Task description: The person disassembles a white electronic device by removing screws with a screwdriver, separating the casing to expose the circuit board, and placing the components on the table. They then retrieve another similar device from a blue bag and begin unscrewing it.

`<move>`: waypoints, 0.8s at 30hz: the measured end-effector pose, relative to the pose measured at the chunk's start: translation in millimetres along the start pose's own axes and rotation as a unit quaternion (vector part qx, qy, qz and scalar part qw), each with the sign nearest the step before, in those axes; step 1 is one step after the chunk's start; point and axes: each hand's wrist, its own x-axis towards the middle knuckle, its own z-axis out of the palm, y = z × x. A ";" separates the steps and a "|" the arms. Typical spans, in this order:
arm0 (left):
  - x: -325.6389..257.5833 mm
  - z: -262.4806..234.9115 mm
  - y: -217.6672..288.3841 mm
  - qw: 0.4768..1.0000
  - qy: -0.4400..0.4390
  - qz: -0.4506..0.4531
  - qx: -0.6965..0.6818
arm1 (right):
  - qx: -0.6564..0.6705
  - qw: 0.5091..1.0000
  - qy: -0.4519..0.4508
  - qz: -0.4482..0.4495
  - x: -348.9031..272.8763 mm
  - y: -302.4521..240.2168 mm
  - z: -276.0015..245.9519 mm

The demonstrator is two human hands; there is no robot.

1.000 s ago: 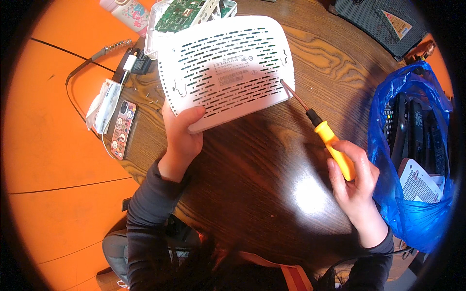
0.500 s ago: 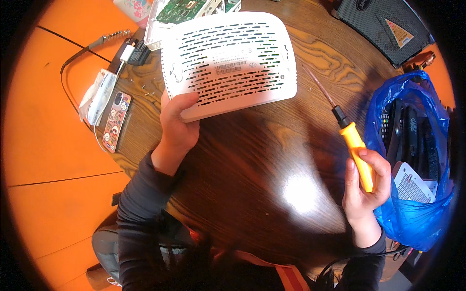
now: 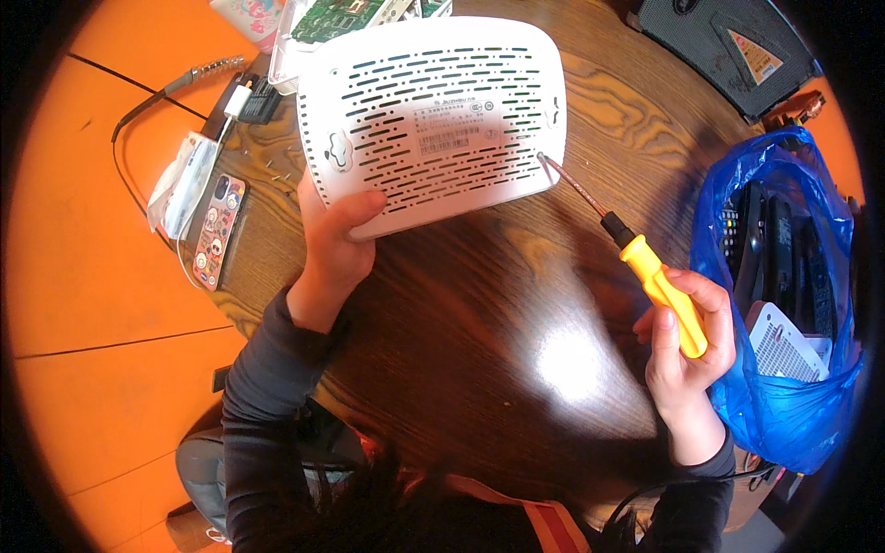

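**Screwdriver tip at corner of white router casing**

White vented router casing [image 3: 433, 115] lies underside up on the dark wooden table [image 3: 461, 313], toward its far edge. Left hand [image 3: 334, 241] has its grip closed on the casing's near-left corner, thumb on top, fingers underneath. Right hand [image 3: 687, 346] is wrapped tight around the yellow handle of a screwdriver [image 3: 636, 258]; the shaft slants up-left and its tip touches the casing's near-right corner. Casing sits between the two hands, the right hand well apart from it. Phone [image 3: 214, 230] lies at the table's left edge; blue plastic bag [image 3: 784, 405] of dark devices at the right edge.
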 end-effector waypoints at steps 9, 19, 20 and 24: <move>-3.7 -0.1 -0.8 1.000 -0.014 0.009 0.009 | -0.027 1.000 -0.011 -0.011 0.4 2.3 0.3; -3.2 0.8 0.6 0.999 -0.022 0.031 0.023 | -0.064 0.994 -0.066 0.051 12.6 -9.5 -5.3; -2.9 0.8 0.8 0.999 -0.021 0.029 0.021 | -0.056 0.993 -0.075 0.074 13.6 -12.3 -5.7; -0.6 1.5 0.1 1.000 -0.029 0.007 0.008 | -0.156 0.984 -0.081 0.029 19.2 -20.8 -6.9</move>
